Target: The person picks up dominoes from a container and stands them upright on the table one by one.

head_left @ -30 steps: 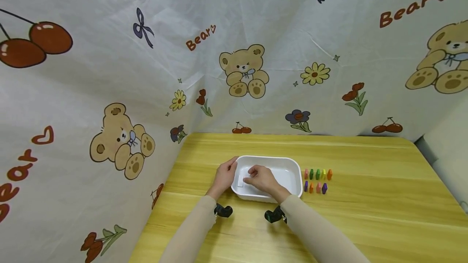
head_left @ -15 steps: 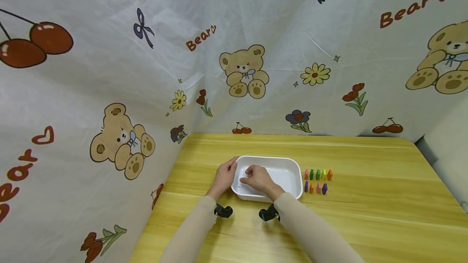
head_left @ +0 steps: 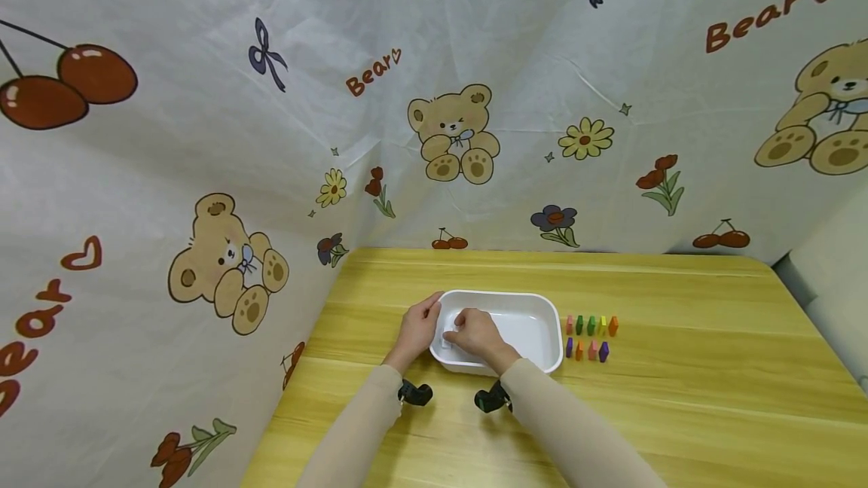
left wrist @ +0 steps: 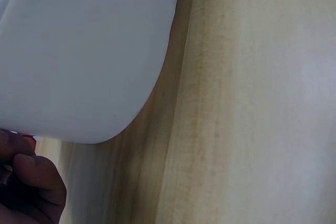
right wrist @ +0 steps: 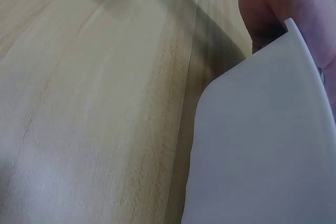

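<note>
My left hand [head_left: 415,328] grips the left rim of a white rectangular tray [head_left: 522,294], its fingers at the upper left corner. In the left wrist view the curled fingers [left wrist: 39,179] show beside the tray's outer wall. Reaching over the near rim, my right hand [head_left: 480,333] is low inside the tray's left part. Its thumb and forefinger pinch a small white block [head_left: 447,341], mostly covered by the hand. From the right wrist view, the tray wall hides the fingertips of this hand [right wrist: 286,3].
Right of the tray, several small coloured blocks [head_left: 592,325] stand in two rows on the wood-grain table [head_left: 705,367]. A printed bear cloth [head_left: 508,44] hangs behind and along the left. Each wrist carries a black camera [head_left: 415,394].
My right hand has moved a little left inside the tray, and now covers most of the white block that was plainer before. The left hand keeps its place on the rim.
</note>
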`<state>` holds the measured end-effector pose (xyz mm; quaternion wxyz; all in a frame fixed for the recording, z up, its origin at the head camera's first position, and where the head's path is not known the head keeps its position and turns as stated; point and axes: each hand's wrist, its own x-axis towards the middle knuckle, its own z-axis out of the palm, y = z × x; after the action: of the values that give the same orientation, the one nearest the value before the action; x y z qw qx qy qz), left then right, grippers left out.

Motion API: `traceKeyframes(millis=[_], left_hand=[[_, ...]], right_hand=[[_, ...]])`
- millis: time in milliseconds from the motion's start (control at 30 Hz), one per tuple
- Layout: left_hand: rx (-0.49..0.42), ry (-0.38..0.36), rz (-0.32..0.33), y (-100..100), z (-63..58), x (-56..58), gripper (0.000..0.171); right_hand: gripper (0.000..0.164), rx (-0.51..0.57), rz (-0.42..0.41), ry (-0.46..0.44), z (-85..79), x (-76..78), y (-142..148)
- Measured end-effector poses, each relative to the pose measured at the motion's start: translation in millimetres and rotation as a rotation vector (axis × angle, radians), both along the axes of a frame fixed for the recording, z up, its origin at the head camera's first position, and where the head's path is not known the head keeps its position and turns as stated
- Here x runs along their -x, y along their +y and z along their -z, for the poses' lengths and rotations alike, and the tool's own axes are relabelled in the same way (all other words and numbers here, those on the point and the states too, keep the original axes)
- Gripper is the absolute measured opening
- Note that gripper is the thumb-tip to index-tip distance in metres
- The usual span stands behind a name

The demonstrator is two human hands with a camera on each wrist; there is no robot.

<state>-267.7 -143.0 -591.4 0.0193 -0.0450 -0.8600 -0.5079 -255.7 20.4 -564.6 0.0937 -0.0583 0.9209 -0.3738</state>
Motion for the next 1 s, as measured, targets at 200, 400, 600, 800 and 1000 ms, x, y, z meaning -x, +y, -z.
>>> traceKeyframes(millis=[200,400,600,800,1000], left_hand=[[0.005,-0.001,-0.003,-1,0.8,1.0,0.038],[-0.007,-0.008,-0.004,0,-0.5,-0.8,0.038],[-0.012,-0.002,-0.01,0,-0.8,-1.1,0.038],[-0.01,-0.015,-0.015,0,-0.2,-0.6,0.038],[-0.019,-0.029,-0.012,0,0.0,-1.1,0.039]], right_hand=[[0.035,-0.006,0.013,0.005,-1.8,-2.7,-5],[0.038,-0.02,0.025,0.03,-2.9,-5.6,-8],[0.039,-0.059,0.034,0.033,-1.0,-4.8,-11],[0.042,-0.09,0.027,0.017,-1.6,-4.3,-12],[0.039,-0.074,0.009,0.016,0.2,-2.8,-10]])
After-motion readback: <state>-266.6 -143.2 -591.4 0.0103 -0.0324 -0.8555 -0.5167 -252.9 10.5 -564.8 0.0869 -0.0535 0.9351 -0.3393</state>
